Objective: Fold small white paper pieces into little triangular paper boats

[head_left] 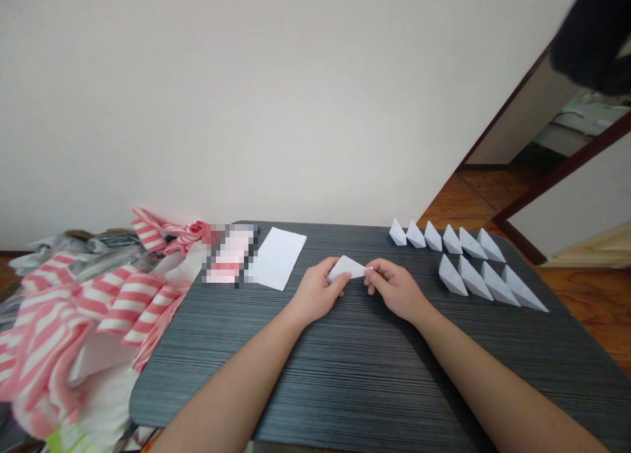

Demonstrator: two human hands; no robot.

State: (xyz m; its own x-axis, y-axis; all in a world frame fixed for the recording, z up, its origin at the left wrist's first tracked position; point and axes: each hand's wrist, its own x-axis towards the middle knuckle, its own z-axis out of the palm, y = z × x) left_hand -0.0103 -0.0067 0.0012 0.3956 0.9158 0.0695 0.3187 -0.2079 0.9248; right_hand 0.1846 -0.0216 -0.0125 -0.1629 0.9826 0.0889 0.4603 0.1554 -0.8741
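A small folded piece of white paper (344,266), wide on the left and tapering to a point on the right, is held between my hands just above the table. My left hand (320,288) grips its wide end, thumb on top. My right hand (392,285) pinches the pointed end between thumb and fingers. To the right stand several folded white paper boats (452,277) in two rows, their peaks upright. A stack of white paper sheets (280,259) lies left of my hands.
The dark wood-grain table (315,374) has rounded corners and meets a pale wall (276,98). A pixelated flat object (229,256) lies beside the paper stack. Red-and-white striped cloth (118,302) is heaped past the left edge. A doorway and wooden floor (453,196) show at right.
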